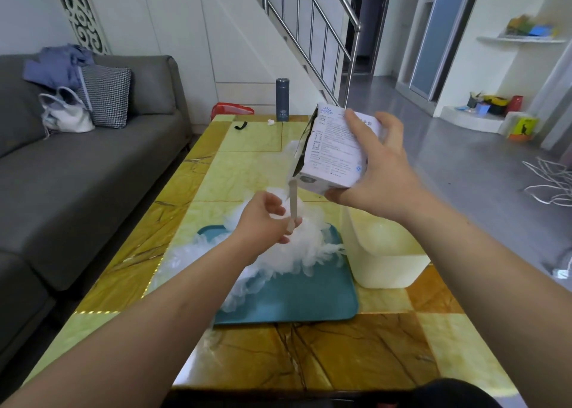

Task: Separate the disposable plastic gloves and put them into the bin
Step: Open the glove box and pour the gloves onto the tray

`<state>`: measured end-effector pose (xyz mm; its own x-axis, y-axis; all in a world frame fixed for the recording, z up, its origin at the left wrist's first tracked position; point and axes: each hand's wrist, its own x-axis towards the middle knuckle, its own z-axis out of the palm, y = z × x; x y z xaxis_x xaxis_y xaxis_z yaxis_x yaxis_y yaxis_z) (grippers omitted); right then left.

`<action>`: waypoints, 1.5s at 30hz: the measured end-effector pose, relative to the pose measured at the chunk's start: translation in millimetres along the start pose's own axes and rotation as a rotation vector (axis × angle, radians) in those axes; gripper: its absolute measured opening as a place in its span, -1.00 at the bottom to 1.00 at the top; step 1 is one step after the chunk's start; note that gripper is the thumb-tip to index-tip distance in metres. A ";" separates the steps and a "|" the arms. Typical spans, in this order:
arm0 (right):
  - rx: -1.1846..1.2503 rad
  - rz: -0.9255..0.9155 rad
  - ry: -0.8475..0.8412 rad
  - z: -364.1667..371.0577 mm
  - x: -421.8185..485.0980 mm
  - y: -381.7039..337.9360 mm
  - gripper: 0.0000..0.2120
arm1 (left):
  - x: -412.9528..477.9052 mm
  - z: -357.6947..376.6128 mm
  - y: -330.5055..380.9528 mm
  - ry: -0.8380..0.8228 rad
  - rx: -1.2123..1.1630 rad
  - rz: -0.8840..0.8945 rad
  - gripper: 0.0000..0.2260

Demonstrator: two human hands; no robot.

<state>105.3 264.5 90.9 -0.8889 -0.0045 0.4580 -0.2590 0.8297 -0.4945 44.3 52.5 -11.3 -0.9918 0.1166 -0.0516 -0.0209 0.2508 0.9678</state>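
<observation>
A heap of clear disposable plastic gloves (294, 253) lies on a teal tray (309, 302) in the middle of the table. My right hand (377, 172) grips a white printed glove box (334, 147), tilted with its open end facing left and down above the heap. A hanging flap (293, 200) drops from the box's open end. My left hand (266, 222) is just below the opening, fingers curled and pinching the flap's lower end above the heap. A white plastic bin (390, 268) stands to the right of the tray, under my right forearm.
The yellow and brown tiled table (340, 352) carries a dark flask (282, 99), a small black strap (240, 125) and a red bag (230, 110) at its far end. A grey sofa (77, 172) runs along the left. Open floor lies to the right.
</observation>
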 end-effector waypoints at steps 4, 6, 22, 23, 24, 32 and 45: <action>0.138 0.109 -0.119 -9.9 -3.3 1.5 0.18 | 2.0 -2.6 -1.9 0.213 0.173 0.145 -0.33; 0.214 0.193 -0.241 -15.4 -3.8 3.9 0.18 | 4.0 -6.4 -0.2 0.089 0.232 0.222 0.01; 0.546 0.344 -0.454 -18.6 -31.6 54.6 0.01 | 2.5 11.8 -26.8 -0.102 0.798 0.283 -0.61; 0.517 0.336 -0.466 -20.0 -32.8 56.2 0.03 | 2.3 13.6 -27.8 -0.089 0.771 0.250 -0.60; 0.485 0.323 -0.478 -21.6 -33.6 57.7 0.05 | 3.7 13.8 -28.8 -0.062 0.719 0.215 -0.61; 0.343 0.211 -0.450 -32.0 -32.1 55.6 0.07 | 6.8 7.3 -20.4 -0.050 0.534 0.165 -0.72; 0.202 0.251 0.052 -3.9 -25.8 44.3 0.11 | -13.0 -21.6 -0.4 -0.425 0.348 0.049 -0.24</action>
<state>118.2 303.6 60.1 -0.9153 0.2187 0.3382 -0.1091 0.6735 -0.7311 54.5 30.1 -5.7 -0.8512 0.4954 -0.1735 0.1379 0.5299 0.8368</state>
